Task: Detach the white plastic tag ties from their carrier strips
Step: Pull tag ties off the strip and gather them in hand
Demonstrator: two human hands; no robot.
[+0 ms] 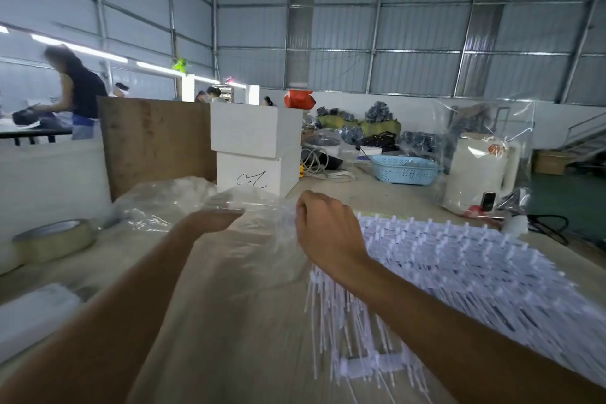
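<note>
Head view first: we see both hands raised over a pale bench point(229, 321) covered with a smooth beige sheet. Our left hand point(213, 221) reaches forward, palm turned away, its fingers hidden behind crinkled clear plastic bags point(170, 203), so we cannot tell whether they grip anything. Our right hand point(328, 229) is curled, fingers pinching the thin glossy film of a clear plastic bag point(262, 239) just beside the left hand.

Under and to the right of our right wrist lie the white plastic tag ties point(459, 266), a broad mat of slim straight stems with small blocky heads, stacked in rows on their carrier strips point(370, 366). One strip near the front edge shows as a flat white bar with thin ties fanning up from it.

At the left edge sits a roll of tan tape point(55, 239), round with a shiny inner ring. Farther back two white boxes point(255, 147) stand stacked, the lower one marked with a black scribble, beside an upright brown board point(154, 141). To the right we see a light blue perforated plastic basket point(405, 169); its contents are not visible to us. A white kettle point(482, 170) stands inside a tall clear bag. Corrugated grey metal walls rise behind.
</note>
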